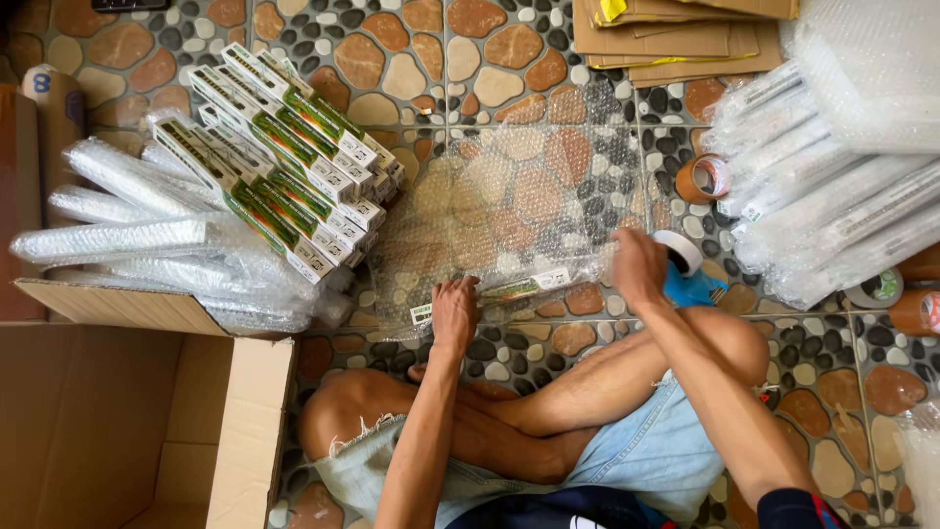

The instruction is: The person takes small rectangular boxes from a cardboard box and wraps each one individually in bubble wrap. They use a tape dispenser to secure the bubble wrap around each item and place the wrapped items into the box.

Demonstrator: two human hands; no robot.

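Now, left hand (453, 312): fingers pressed flat, pinning the long box (490, 291) on the floor by your knees
Right hand (638, 266): grips the bubble wrap (509, 201) edge; keep it taut
Tape dispenser (685, 269): just beside

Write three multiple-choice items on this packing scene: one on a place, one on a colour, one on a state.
1. Where does the open cardboard box stand?
A. at the person's left
B. at the person's right
C. on the person's lap

2. What colour is the tape dispenser under the right hand?
A. red
B. blue
C. yellow

3. How does the long slim box under the left hand lie?
A. bare on the tiles
B. inside the cardboard box
C. on a bubble wrap sheet

Answers:
1 A, it fills the lower left corner.
2 B, its body shows blue.
3 C, clear bubbles spread beneath and beyond it.
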